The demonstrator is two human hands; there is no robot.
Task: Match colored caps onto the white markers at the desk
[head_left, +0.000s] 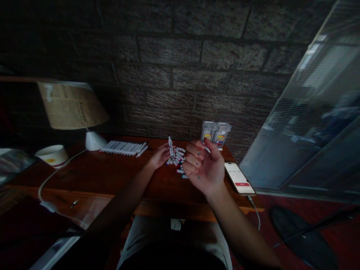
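Note:
My left hand [162, 155] is closed around a white marker [171, 146], which it holds almost upright above the table. The marker's upper end looks dark and narrow. Just to the right of that hand lies a loose pile of white markers [177, 154] with differently coloured ends. Raised nearer to the camera, my right hand [204, 167] has its palm turned up and its fingers curled in towards the thumb. Whatever those fingers may hold is too small and dim to make out. Small coloured marks show on the fingers. Part of the pile is hidden behind this hand.
A row of white markers [123, 147] lies at the back left. Two clear plastic cases [216, 131] stand against the brick wall. A phone [239, 178] with a cable lies at the right edge. On the left are a lamp [95, 140] and a white bowl [52, 155].

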